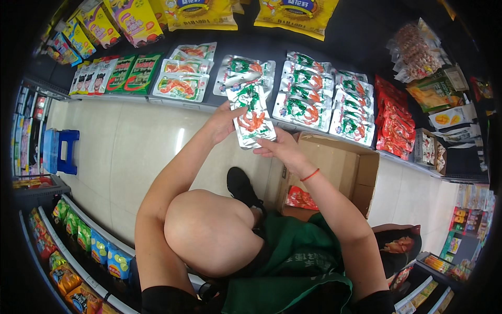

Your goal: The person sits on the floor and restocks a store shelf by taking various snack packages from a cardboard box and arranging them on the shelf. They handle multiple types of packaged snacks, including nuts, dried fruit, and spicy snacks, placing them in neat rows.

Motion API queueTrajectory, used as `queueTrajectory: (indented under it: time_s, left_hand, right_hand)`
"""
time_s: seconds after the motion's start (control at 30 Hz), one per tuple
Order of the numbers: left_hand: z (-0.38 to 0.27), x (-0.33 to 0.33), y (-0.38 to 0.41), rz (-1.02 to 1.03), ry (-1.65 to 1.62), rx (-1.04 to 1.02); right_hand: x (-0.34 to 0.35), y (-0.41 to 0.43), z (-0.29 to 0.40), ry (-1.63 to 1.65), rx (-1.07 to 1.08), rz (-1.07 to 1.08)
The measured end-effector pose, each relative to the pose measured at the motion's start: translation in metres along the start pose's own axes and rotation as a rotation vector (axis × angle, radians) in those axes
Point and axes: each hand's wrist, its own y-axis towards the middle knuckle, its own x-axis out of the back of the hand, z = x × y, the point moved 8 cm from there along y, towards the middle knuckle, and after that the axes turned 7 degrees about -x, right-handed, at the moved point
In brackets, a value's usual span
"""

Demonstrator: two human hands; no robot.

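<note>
A silver-white snack pouch (pixel 253 121) with green print and a reddish food picture is held between both hands, over the shelf's front edge. My left hand (pixel 226 122) grips its left side, the thumb on its face. My right hand (pixel 280 147) pinches its lower right corner; a red cord circles that wrist. Just behind it, similar silver pouches (pixel 264 70) lie on the dark shelf. To their right stand two rows of green-printed pouches (pixel 304 110). On the left is a row of orange-and-white pouches (pixel 180 87).
An open cardboard box (pixel 329 157) with red packets (pixel 301 197) at its bottom stands on the floor by my right forearm. Red packets (pixel 396 121) fill the shelf at right. A blue plastic stool (pixel 68 151) is on the floor at left. Chip bags (pixel 99 247) line a lower-left rack.
</note>
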Motion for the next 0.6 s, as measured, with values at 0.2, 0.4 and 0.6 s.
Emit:
queueTrajectory:
  time_s: [0.2, 0.4, 0.6]
  left_hand:
    - [-0.014, 0.039, 0.007, -0.174, -0.129, -0.131]
    - [-0.029, 0.075, 0.002, -0.447, 0.188, -0.207]
    - [-0.024, 0.088, 0.009, -0.400, 0.445, -0.193]
  right_hand:
    - [0.011, 0.011, 0.006, -0.022, -0.008, -0.064]
    - [0.033, 0.023, 0.009, -0.062, -0.011, -0.210]
    - [0.044, 0.041, 0.021, -0.026, 0.027, -0.373]
